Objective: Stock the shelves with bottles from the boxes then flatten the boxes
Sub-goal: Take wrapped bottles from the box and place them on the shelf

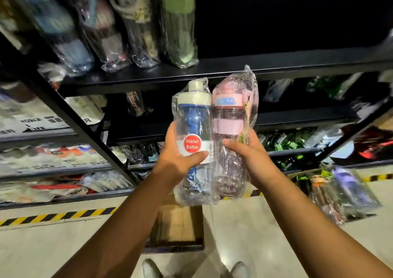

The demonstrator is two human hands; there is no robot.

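While both bottles are held upright, side by side, just below the black shelf (234,67), the person has 1 in each of the 2 hands. The left hand (180,156) wraps round the blue bottle (193,129), and the right hand (251,156) round the pink bottle (229,129), their wrappers touching. Gripped low with caps up, they look ready to stand right of the wrapped bottles (178,22) already shelved. An open box (178,228) sits on the floor below, not yet flattened.
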